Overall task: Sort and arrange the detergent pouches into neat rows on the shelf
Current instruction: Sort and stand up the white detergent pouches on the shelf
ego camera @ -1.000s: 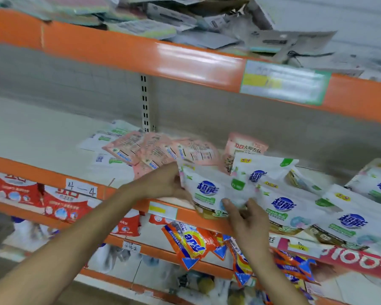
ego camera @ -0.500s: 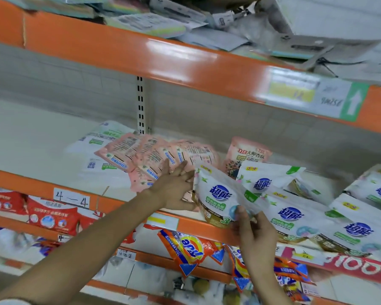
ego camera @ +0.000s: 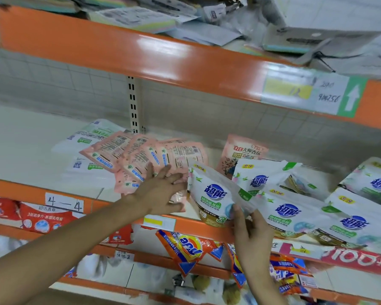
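Left hand [ego camera: 161, 190]: open, fingers straight and spread, resting palm-down on the near edge of the pink pouches [ego camera: 141, 155]. Right hand [ego camera: 251, 234]: reaches up from below the shelf; thumb and fingers pinch the lower right corner of the front white pouch [ego camera: 213, 194].

The front white pouch leans tilted at the shelf edge [ego camera: 196, 226], just right of the left hand. It is the leftmost of a row of white pouches [ego camera: 290, 214] that overlap one another toward the right. The pink pouches lie fanned out, printed backs up, partly over flat white packs [ego camera: 90, 135] at the rear left. One floral pouch [ego camera: 242, 153] stands upright behind the row.

A handwritten "4—4" label [ego camera: 64, 202] is fixed to the shelf edge. Orange pouches [ego camera: 189, 247] and red pouches [ego camera: 40, 219] occupy the shelf below.
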Tool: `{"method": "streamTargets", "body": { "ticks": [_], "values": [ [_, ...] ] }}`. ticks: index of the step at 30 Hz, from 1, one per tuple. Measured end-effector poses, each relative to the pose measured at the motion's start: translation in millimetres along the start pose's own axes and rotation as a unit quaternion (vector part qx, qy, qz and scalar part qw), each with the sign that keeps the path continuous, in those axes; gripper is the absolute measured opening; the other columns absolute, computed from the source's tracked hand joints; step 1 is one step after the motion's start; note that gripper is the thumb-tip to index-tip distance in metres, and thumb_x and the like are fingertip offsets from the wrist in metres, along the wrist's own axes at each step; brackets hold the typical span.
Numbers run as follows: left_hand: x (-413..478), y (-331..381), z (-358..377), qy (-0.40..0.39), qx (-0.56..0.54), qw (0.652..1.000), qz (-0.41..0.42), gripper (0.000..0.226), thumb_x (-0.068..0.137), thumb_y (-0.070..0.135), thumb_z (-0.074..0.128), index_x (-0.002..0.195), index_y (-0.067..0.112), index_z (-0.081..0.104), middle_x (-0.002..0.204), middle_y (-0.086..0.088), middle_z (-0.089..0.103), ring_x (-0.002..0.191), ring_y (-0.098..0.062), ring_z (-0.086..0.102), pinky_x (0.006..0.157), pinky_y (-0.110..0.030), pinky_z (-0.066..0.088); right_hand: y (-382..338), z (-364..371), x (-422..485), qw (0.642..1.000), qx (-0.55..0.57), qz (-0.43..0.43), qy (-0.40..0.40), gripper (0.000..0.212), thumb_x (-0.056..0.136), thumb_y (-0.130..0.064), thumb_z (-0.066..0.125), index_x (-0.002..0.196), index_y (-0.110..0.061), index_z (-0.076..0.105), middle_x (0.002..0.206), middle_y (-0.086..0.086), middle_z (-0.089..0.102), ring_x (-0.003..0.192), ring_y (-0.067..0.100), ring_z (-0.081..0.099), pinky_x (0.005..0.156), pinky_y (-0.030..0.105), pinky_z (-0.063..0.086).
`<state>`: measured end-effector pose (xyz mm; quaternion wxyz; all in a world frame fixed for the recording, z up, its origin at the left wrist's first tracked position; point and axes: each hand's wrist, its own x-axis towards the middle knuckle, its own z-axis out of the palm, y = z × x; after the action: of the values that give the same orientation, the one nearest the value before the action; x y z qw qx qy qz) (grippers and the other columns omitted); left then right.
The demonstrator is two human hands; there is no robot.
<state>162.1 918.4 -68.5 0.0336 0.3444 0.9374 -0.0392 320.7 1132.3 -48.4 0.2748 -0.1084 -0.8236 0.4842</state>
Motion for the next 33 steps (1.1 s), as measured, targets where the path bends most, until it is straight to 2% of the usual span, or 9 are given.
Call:
{"method": "streamTargets", "body": {
  "ticks": [4, 8, 14, 21, 23, 26, 28, 30, 33],
  "values": [
    [-18.0, -22.8, 4.3, 0.004, -0.002, 1.000, -0.012, 0.084, 0.072, 0.079, 0.018, 0.148, 0.044, 0.023, 0.161, 0.009, 0.015, 0.149, -0.029, -0.001, 0.110, -0.071, -0.001, 3.9, 3.6, 1.9, 1.000, 0.006, 0.002, 0.010, 0.033, 0.095, -0.046, 0.053, 0.074, -0.021, 0.056, 0.055, -0.005, 0.055, 0.050, 0.009, 0.053, 0.044, 0.010, 0.030],
    [-31.5, -37.3, 5.7, 0.006, 0.001, 0.999, -0.040, 0.083, 0.073, 0.080, 0.013, 0.148, 0.045, 0.023, 0.161, 0.012, 0.014, 0.150, -0.026, -0.001, 0.111, -0.069, 0.003, 4.6, 12.8, 8.1, 1.000, 0.012, 0.001, 0.005, 0.034, 0.092, -0.055, 0.044, 0.077, -0.029, 0.058, 0.067, -0.004, 0.066, 0.064, 0.010, 0.064, 0.055, 0.026, 0.048],
    [-40.9, -60.0, 6.3, 0.003, 0.012, 0.998, -0.058, 0.085, 0.072, 0.083, 0.008, 0.148, 0.046, 0.023, 0.161, 0.013, 0.015, 0.150, -0.026, 0.001, 0.112, -0.068, 0.004, 9.8, 39.4, 15.8, 0.997, 0.062, 0.022, -0.038, 0.030, 0.093, -0.052, 0.044, 0.086, -0.028, 0.059, 0.071, 0.002, 0.067, 0.069, 0.019, 0.067, 0.066, 0.051, 0.055],
    [-41.7, -56.8, -6.6, -0.035, -0.019, 0.995, -0.095, 0.098, 0.060, 0.080, 0.015, 0.148, 0.040, 0.027, 0.161, 0.008, 0.014, 0.149, -0.029, -0.008, 0.110, -0.065, -0.013, 7.3, 52.9, 24.9, 0.993, 0.087, 0.049, -0.069, 0.014, 0.096, -0.037, 0.049, 0.087, -0.030, 0.056, 0.079, 0.001, 0.067, 0.075, 0.020, 0.066, 0.069, 0.056, 0.053],
    [-35.5, -37.2, -16.5, 0.008, -0.099, 0.991, -0.087, 0.097, 0.059, 0.078, 0.027, 0.143, 0.031, 0.038, 0.157, 0.002, 0.028, 0.150, -0.026, -0.002, 0.112, -0.058, -0.017, 4.7, 54.2, 26.0, 0.992, 0.090, 0.047, -0.069, 0.016, 0.097, -0.034, 0.048, 0.087, -0.025, 0.057, 0.075, 0.003, 0.066, 0.072, 0.022, 0.064, 0.069, 0.056, 0.052],
    [-28.2, -9.0, -25.4, 0.083, -0.313, 0.946, -0.021, 0.076, 0.062, 0.073, 0.056, 0.130, 0.038, 0.053, 0.136, 0.013, 0.054, 0.137, -0.012, 0.038, 0.120, -0.043, 0.015, 1.9, 58.7, 30.0, 0.992, 0.092, 0.049, -0.065, 0.019, 0.099, -0.026, 0.048, 0.094, -0.012, 0.060, 0.074, 0.006, 0.065, 0.070, 0.024, 0.063, 0.068, 0.056, 0.052],
    [-24.7, -2.2, -24.0, 0.090, -0.464, 0.881, -0.027, 0.059, 0.059, 0.067, 0.070, 0.113, 0.045, 0.064, 0.117, 0.025, 0.065, 0.113, 0.003, 0.058, 0.104, -0.032, 0.045, -1.5, 59.2, 33.3, 0.991, 0.104, 0.057, -0.063, 0.022, 0.101, -0.019, 0.049, 0.113, -0.004, 0.060, 0.079, 0.010, 0.065, 0.071, 0.026, 0.062, 0.068, 0.052, 0.053],
    [-20.7, -7.4, -17.9, 0.115, -0.537, 0.832, -0.078, 0.050, 0.056, 0.065, 0.078, 0.099, 0.040, 0.073, 0.102, 0.027, 0.070, 0.099, 0.005, 0.065, 0.092, -0.027, 0.052, -5.9, 57.0, 34.3, 0.988, 0.117, 0.063, -0.077, 0.032, 0.101, -0.022, 0.051, 0.130, -0.008, 0.054, 0.088, 0.008, 0.066, 0.075, 0.025, 0.064, 0.069, 0.049, 0.053],
    [-15.4, -10.3, -21.7, 0.147, -0.535, 0.823, -0.122, 0.027, 0.072, 0.033, 0.081, 0.098, 0.027, 0.075, 0.095, 0.019, 0.072, 0.092, 0.005, 0.067, 0.085, -0.022, 0.052, -6.2, 53.6, 26.0, 0.983, 0.127, 0.075, -0.111, 0.039, 0.099, -0.020, 0.056, 0.137, -0.022, 0.048, 0.098, -0.013, 0.067, 0.082, 0.017, 0.066, 0.071, 0.044, 0.058]
  ]
}}
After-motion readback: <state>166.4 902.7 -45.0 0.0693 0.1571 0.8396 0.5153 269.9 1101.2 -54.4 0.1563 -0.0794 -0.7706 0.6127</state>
